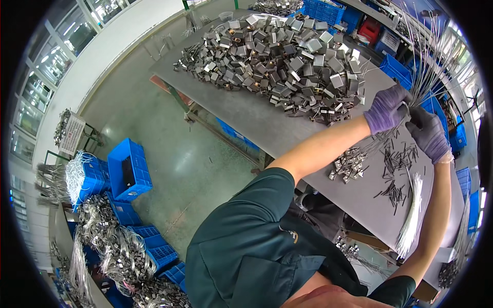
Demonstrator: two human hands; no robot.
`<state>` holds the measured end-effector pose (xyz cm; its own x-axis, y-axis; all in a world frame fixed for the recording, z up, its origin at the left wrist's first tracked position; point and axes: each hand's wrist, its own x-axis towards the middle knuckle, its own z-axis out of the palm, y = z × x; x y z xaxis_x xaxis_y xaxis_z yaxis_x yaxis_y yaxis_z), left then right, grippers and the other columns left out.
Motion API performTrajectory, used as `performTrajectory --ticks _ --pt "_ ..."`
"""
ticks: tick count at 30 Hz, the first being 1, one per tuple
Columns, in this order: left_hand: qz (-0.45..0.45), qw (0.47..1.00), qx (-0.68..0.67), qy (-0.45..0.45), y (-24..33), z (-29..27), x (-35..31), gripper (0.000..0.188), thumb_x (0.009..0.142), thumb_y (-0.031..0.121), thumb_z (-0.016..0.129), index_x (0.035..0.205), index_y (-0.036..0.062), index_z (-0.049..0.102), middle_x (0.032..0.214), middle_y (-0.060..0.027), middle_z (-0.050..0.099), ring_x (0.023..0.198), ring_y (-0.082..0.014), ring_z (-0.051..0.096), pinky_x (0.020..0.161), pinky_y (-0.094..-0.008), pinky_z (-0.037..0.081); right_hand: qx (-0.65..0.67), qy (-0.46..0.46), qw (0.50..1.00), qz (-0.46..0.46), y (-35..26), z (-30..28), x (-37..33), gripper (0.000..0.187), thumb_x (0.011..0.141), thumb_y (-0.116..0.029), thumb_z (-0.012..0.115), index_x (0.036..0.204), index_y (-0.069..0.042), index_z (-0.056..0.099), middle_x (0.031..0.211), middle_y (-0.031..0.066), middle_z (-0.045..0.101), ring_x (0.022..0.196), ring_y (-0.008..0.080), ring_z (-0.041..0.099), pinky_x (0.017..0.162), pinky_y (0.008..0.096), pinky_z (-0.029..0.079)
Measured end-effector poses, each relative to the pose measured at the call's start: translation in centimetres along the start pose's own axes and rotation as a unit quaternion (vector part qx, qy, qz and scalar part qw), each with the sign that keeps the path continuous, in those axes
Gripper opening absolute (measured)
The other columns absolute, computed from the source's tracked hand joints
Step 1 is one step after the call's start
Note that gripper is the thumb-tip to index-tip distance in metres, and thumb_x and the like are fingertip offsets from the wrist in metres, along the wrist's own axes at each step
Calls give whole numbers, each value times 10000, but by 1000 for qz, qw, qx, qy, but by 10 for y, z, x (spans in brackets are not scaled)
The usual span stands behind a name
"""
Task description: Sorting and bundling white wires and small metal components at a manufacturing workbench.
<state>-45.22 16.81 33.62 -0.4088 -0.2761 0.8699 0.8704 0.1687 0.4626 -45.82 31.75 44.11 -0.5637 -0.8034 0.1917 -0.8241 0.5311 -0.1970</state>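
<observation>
My left hand (386, 109), in a purple glove, is closed around thin metal wires at the table's right side. Close beside it, my right hand (430, 134) wears a greyish-purple glove; its fingers are curled in, and what they pinch is hidden. A loose spray of long thin wires (430, 64) fans upward behind both hands. Below the hands lie scattered short dark tubes (394, 195) and a small heap of shiny metal parts (349, 164). A white wire bundle (412, 215) rests by my right forearm. A large pile of grey metal box-shaped pieces (292, 61) covers the far tabletop.
The grey metal table (241, 108) runs diagonally before me. Blue crates stand behind it, one (398, 71) close to the wires. On the floor at left are a blue crate (144, 177) and a heap of metal parts with wires (102, 226).
</observation>
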Motion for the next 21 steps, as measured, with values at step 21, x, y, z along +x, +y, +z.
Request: performTrajectory --ticks 21 --pt "67 964 236 -100 -29 -15 -20 234 805 267 629 728 45 621 817 -85 649 669 -215 642 597 -319 506 -237 109 962 -83 83 2 -24 25 796 -68 583 802 -44 580 711 123 580 664 324 586 576 376 469"
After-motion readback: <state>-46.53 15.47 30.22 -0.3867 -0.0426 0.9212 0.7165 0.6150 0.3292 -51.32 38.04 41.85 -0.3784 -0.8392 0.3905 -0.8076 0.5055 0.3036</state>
